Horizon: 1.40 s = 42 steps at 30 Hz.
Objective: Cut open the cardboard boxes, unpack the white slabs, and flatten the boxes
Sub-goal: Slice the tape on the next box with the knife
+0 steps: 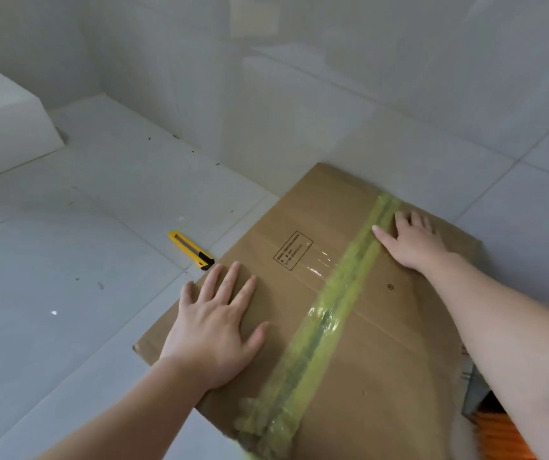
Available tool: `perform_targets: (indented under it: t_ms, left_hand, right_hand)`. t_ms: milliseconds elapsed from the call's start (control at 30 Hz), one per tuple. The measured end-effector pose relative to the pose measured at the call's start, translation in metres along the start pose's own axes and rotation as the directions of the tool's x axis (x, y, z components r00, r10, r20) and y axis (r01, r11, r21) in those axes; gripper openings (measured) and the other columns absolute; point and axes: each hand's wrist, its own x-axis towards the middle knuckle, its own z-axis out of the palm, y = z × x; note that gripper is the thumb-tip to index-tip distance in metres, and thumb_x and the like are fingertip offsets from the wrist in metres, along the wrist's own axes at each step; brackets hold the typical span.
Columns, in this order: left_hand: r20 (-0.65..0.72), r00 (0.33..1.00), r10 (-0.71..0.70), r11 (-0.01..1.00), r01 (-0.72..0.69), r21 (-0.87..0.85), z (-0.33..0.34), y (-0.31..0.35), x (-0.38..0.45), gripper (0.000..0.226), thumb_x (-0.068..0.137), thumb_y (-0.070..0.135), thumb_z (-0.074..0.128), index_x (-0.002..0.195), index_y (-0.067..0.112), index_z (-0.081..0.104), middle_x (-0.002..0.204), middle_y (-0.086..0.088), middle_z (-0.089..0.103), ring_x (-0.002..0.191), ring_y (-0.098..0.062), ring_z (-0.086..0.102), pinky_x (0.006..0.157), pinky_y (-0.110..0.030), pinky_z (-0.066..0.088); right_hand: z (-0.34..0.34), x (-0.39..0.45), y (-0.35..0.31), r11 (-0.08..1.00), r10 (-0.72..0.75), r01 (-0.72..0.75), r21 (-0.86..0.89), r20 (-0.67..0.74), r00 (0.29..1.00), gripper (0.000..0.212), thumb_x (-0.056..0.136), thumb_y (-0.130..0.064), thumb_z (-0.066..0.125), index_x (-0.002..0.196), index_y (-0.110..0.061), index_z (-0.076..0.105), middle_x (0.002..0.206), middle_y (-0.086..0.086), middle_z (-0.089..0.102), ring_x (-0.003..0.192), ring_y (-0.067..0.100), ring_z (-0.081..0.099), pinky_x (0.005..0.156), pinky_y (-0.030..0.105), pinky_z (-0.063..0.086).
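A brown cardboard box [376, 327] lies flat on the white tiled floor, with a strip of yellow-green tape [333, 310] running along its middle seam. My left hand [216, 327] presses palm-down on the box's near left part, fingers spread. Across the tape, my right hand [412, 237] rests flat on the far end of the box, fingertips touching the tape. A yellow and black utility knife [191, 250] lies on the floor just left of the box, untouched. A white slab [4, 124] stands at the far left by the wall.
White tiled walls [333, 78] meet in a corner behind the box. Something orange [499, 433] shows under my right forearm at the bottom right edge. Small dark specks dot the floor [67, 293] near the wall.
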Motion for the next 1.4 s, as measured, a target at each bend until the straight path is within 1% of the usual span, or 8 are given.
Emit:
perform_targets:
  t_ms: [233,533,700,900,1000,1100,1300,1400]
  left_hand:
    - [0.020,1.000,-0.007,1.000,0.007,0.003,-0.004,-0.002,0.000,0.075,0.083,0.074,0.010,0.150,0.040,0.007,0.159,0.008,0.000,0.146,-0.018,-0.006,0.115,-0.045,0.003]
    - [-0.009,1.000,-0.003,1.000,0.003,-0.014,-0.001,-0.005,-0.005,0.073,0.083,0.075,0.009,0.148,0.045,-0.001,0.158,0.013,-0.009,0.144,-0.012,-0.013,0.116,-0.041,-0.001]
    - [-0.005,1.000,0.007,1.000,-0.007,-0.007,-0.005,-0.023,-0.022,0.072,0.081,0.077,0.007,0.147,0.048,0.000,0.157,0.016,-0.008,0.144,-0.009,-0.011,0.117,-0.037,0.001]
    - [0.006,1.000,0.018,1.000,-0.018,-0.025,-0.010,-0.036,-0.033,0.070,0.078,0.080,0.004,0.143,0.054,-0.006,0.154,0.020,-0.013,0.144,-0.005,-0.012,0.115,-0.030,-0.007]
    - [0.049,0.998,0.025,1.000,-0.025,-0.001,-0.018,-0.051,-0.038,0.073,0.078,0.080,0.003,0.145,0.052,-0.001,0.156,0.019,-0.009,0.144,-0.005,-0.010,0.116,-0.033,-0.008]
    - [0.107,0.994,0.003,0.995,-0.014,0.100,-0.026,-0.068,-0.048,0.074,0.078,0.076,-0.002,0.147,0.048,0.000,0.158,0.016,-0.006,0.145,-0.007,-0.007,0.118,-0.038,-0.006]
    - [0.100,0.990,-0.103,0.989,0.091,0.119,-0.044,-0.100,-0.061,0.065,0.090,0.066,0.014,0.148,0.037,0.021,0.158,0.010,0.012,0.145,-0.010,0.004,0.118,-0.044,-0.001]
    - [0.079,0.987,-0.140,0.985,0.130,0.117,-0.044,-0.118,-0.071,0.064,0.091,0.064,0.017,0.147,0.034,0.024,0.158,0.009,0.014,0.145,-0.012,0.006,0.118,-0.046,0.003]
  right_hand:
    - [0.010,0.035,-0.001,0.999,0.018,-0.015,0.031,-0.097,0.995,0.099,0.074,-0.085,0.006,0.150,-0.021,0.017,0.153,0.017,0.019,0.141,0.034,0.015,0.113,0.055,0.016]
    - [0.014,0.037,0.004,0.998,0.008,-0.005,0.058,-0.056,0.998,0.110,0.065,-0.092,0.002,0.152,-0.025,0.008,0.158,0.017,0.004,0.146,0.034,0.001,0.116,0.055,0.001]
    - [0.013,0.025,0.001,0.997,0.023,-0.019,0.073,-0.046,0.999,0.119,0.054,-0.099,0.003,0.150,-0.029,0.009,0.158,0.018,0.006,0.146,0.035,0.004,0.116,0.054,0.001]
    - [0.005,0.016,-0.002,0.999,0.029,-0.028,0.033,-0.018,0.999,0.130,0.045,-0.104,0.007,0.150,-0.029,0.012,0.154,0.021,0.018,0.143,0.037,0.015,0.115,0.055,0.007]
    - [0.004,0.005,-0.010,0.999,0.029,-0.028,0.032,-0.005,1.000,0.134,0.041,-0.106,0.009,0.150,-0.028,0.013,0.148,0.022,0.027,0.138,0.039,0.022,0.113,0.055,0.016]
    - [0.003,-0.017,-0.028,0.999,0.026,-0.027,0.031,0.023,0.999,0.134,0.039,-0.106,0.010,0.150,-0.030,0.012,0.147,0.021,0.027,0.136,0.038,0.022,0.108,0.053,0.022]
    - [0.010,-0.073,-0.074,0.997,0.076,-0.076,0.000,0.041,0.996,0.137,0.039,-0.103,0.001,0.151,-0.024,0.010,0.144,0.020,0.029,0.132,0.038,0.026,0.103,0.052,0.031]
    - [0.005,-0.102,-0.095,0.996,0.093,-0.091,-0.026,0.078,0.993,0.133,0.045,-0.101,0.003,0.152,-0.022,0.008,0.146,0.019,0.028,0.132,0.038,0.027,0.104,0.051,0.033]
